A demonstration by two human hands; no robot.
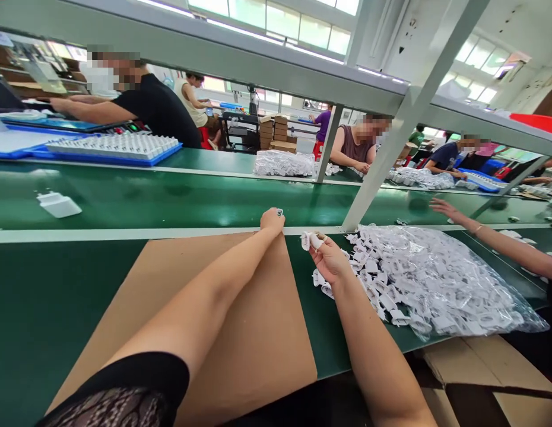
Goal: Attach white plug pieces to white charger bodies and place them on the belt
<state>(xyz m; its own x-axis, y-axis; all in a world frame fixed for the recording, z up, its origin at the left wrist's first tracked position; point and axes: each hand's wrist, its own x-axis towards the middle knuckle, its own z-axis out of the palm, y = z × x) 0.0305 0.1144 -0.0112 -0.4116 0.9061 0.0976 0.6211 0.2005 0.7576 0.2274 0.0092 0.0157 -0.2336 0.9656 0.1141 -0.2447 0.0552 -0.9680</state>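
My left hand (271, 222) reaches across the cardboard sheet (258, 308) to the near edge of the green conveyor belt (205, 201). Its fingers are closed on a small white plastic part (279, 212), mostly hidden by the hand. To its right, my right hand (332, 261) pinches white plastic plug housings (305, 241) between thumb and fingers; they look like two pieces. Just beyond that hand, loose white plug housings (369, 276) spill out of a clear plastic bag (454, 279) full of the same parts.
A white plug adapter (59, 204) lies on the belt at left. A slanted metal post (383, 160) rises beside the bag. At right a co-worker's arm (494, 237) extends over the belt. Opposite stand a blue tray (169, 155) of white parts and another bag (285, 163); several people sit there.
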